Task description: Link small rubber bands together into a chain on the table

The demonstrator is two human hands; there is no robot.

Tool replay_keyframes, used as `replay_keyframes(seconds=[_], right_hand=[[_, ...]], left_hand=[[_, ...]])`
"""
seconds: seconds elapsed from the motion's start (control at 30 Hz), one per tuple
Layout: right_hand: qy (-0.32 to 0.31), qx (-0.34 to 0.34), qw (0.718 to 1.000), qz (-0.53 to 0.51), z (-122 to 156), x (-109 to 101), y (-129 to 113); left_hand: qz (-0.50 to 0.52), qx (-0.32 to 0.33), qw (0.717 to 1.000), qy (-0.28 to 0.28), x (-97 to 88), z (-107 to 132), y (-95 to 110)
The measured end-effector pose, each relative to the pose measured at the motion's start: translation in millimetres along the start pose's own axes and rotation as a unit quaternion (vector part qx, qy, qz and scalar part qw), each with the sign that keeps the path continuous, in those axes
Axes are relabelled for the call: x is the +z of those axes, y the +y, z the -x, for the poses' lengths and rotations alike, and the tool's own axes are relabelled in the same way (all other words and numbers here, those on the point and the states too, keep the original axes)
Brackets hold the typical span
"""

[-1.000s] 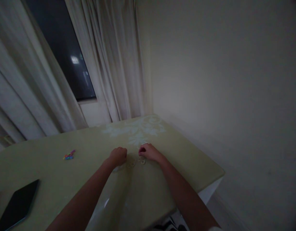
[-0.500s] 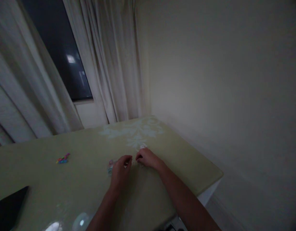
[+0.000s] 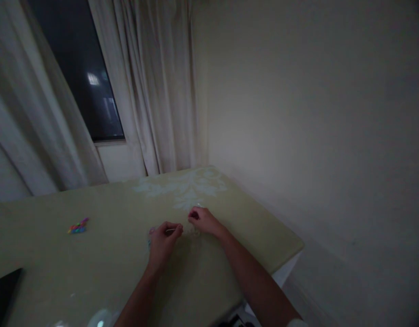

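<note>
My left hand (image 3: 162,240) rests on the pale green table (image 3: 103,254) with its fingers curled and pinched on something small that I cannot make out. Just to its right my right hand (image 3: 201,220) lies knuckles up, fingers also curled and pinched at the tabletop. Between the two hands a few small pale rings (image 3: 192,232) lie on the table, dim and hard to make out. Something small and faintly coloured shows at the left edge of my left hand.
A small heap of bright coloured pieces (image 3: 77,225) lies on the table to the left. A dark flat device (image 3: 3,295) sits at the lower left edge. Curtains (image 3: 155,86) and a dark window (image 3: 76,68) stand behind; a bare wall is on the right.
My left hand has turned from a knuckles-up fist into a pinch and drawn nearer to me. The right hand has shifted slightly left. The view has panned right, so the dark device has slid toward the left edge.
</note>
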State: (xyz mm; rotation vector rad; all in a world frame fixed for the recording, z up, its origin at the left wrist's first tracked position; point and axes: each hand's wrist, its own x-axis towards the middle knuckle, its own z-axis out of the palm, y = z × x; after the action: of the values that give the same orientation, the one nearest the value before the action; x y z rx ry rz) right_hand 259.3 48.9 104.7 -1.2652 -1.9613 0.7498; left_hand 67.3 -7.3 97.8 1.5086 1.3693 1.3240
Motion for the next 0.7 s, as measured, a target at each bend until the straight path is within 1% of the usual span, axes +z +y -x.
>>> replay_keyframes(seconds=[0.1,0.23,0.4,0.53,0.7], right_hand=[[0.001,0.001,0.997,-0.081,-2.6,0.9,0.6],[-0.002,-0.011,0.983,-0.184,-3.3,1.9,-2.6],[-0.008,-0.024,0.964,-0.265,-1.4,2.5,-9.7],[-0.026,-0.025,0.953,-0.301,-0.3,5.3,-14.7],[-0.033,-0.03,0.944,-0.327,-0.6,11.6,-17.6]], left_hand=[[0.027,-0.015,0.999,0.015,0.8,0.3,0.8],[0.042,-0.022,0.998,0.034,0.2,0.5,4.1],[0.069,-0.029,0.996,0.055,-2.4,0.3,2.6],[0.101,-0.032,0.994,0.04,0.1,1.4,1.1],[0.111,-0.009,0.994,0.012,3.6,2.4,5.2]])
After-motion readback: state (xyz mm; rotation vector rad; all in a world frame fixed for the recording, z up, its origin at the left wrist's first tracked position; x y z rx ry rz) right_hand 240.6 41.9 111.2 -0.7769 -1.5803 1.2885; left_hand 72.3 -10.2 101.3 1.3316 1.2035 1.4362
